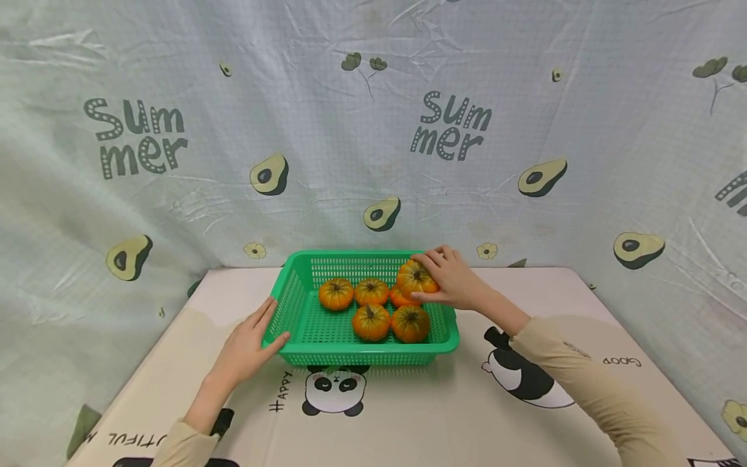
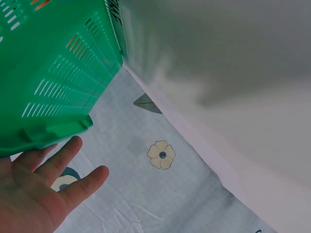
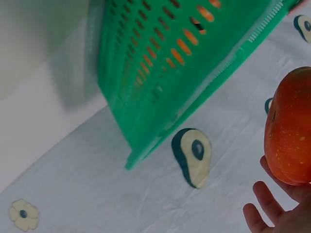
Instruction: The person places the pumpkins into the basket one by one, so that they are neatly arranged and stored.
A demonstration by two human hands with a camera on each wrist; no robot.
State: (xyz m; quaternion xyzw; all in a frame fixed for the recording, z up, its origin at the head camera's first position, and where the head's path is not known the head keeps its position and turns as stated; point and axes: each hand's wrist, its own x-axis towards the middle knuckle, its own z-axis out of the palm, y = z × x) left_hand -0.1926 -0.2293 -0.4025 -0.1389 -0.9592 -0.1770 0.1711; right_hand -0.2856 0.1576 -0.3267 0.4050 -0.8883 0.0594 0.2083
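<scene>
My right hand (image 1: 454,279) grips a small orange pumpkin (image 1: 415,277) with dark green streaks, raised above the right part of a green plastic basket (image 1: 373,348). In the right wrist view this pumpkin's smooth orange side (image 3: 291,128) shows against the fingers. Inside the basket sit several similar pumpkins, such as one at the back left (image 1: 336,294) and one at the front right (image 1: 410,323). Another pumpkin (image 1: 399,297) is partly hidden behind the held one. My left hand (image 1: 248,344), fingers straight and spread, touches the basket's left rim.
A light table cover (image 1: 373,428) with panda prints lies under the basket. Close behind and at the sides hangs a pale curtain (image 1: 327,130) printed with avocados and lettering. Bare basket floor (image 1: 315,324) shows at the left inside.
</scene>
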